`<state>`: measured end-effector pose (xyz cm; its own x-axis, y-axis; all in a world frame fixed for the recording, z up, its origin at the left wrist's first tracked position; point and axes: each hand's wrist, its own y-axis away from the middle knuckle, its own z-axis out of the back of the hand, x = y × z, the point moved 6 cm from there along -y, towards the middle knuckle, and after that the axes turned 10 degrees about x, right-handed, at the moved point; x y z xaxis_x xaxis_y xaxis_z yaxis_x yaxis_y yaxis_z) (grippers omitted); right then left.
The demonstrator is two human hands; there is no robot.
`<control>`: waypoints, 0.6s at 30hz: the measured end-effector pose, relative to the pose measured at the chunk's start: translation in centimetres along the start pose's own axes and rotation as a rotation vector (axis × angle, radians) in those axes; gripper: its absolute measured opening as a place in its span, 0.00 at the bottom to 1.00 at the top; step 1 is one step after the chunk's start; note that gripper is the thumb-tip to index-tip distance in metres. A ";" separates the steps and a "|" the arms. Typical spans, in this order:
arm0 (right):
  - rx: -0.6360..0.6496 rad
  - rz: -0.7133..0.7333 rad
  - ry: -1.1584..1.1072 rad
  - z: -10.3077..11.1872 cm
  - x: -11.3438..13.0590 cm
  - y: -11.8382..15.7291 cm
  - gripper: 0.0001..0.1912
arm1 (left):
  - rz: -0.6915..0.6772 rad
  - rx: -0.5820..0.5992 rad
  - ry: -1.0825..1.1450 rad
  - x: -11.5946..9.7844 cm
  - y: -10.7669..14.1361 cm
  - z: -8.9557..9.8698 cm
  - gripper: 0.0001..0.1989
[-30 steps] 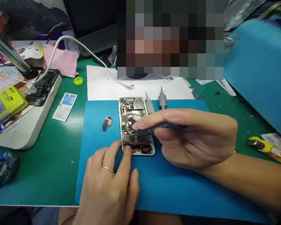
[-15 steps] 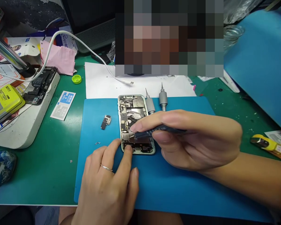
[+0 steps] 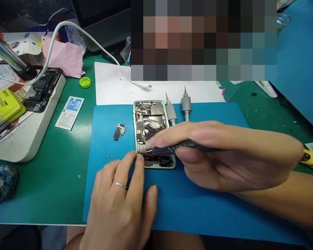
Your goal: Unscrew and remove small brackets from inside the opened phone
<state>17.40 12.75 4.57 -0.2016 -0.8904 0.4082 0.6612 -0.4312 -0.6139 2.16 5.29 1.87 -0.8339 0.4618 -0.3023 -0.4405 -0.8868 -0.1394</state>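
Note:
An opened smartphone [image 3: 153, 129] with its inner parts bare lies on the blue mat [image 3: 198, 208]. The fingertips of my left hand [image 3: 120, 198] rest at its lower left edge, fingers stretched out and holding nothing. My right hand [image 3: 229, 156] is closed round a slim black tool [image 3: 163, 150] whose fine pale tip points left, over the phone's lower part. Whether the tip touches the phone I cannot tell. Left of the phone lie a small metal-and-black phone part [image 3: 119, 132] and a tiny metal piece [image 3: 109, 156].
Two grey screwdrivers [image 3: 171, 111] lie beside the phone's upper right. A white cable [image 3: 114, 60] arches over white paper [image 3: 112, 92]. At left are a sticker card [image 3: 70, 113], a green cap [image 3: 85, 82] and a white box [image 3: 41, 139] bearing another phone's parts. A blurred-out person is across the table.
My left index finger has drawn back from the phone's lower inside to its left edge. The right hand still holds the black tool over the phone. The whole view has shifted slightly.

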 end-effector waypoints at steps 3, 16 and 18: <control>0.021 0.020 -0.044 0.1 0.2 0.3 0.35 | 0.003 0.002 0.000 0.0 -0.2 0.0 0.20; -0.118 0.014 -0.125 -1.7 -0.3 1.2 0.31 | -0.005 0.001 0.005 0.1 0.0 0.1 0.20; -0.120 0.021 -0.121 -1.6 -0.4 1.0 0.32 | -0.001 0.004 0.005 0.1 -0.1 0.1 0.19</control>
<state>17.00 12.40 2.71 -0.0953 -0.8784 0.4684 0.5723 -0.4333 -0.6962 2.08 5.44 1.92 -0.8317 0.4627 -0.3071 -0.4429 -0.8862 -0.1358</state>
